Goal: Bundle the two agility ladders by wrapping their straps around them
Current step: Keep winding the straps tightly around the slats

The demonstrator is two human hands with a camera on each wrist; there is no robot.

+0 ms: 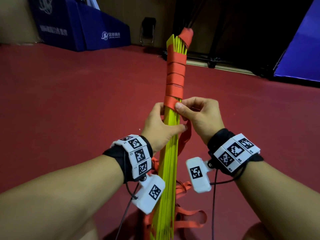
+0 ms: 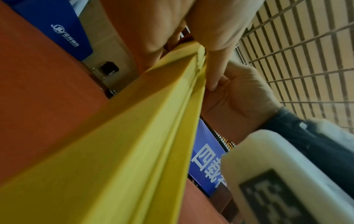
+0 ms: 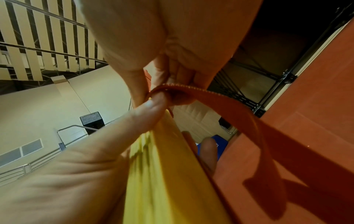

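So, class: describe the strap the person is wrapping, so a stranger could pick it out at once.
Start at the upright stack of yellow ladder slats held over the dark red floor. Its upper half is spiralled in a flat orange-red strap, whose lowest turn the right hand pinches. Other straps lie loose near the floor; only this one is wound tight.

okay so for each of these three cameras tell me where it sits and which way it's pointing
Head: on the head, looking forward and down at the yellow rungs and red strap; both forearms show.
Left wrist: under the left hand, facing along the rungs; the right hand shows too.
Right wrist: under the right hand, facing its strap pinch.
All three share the rungs.
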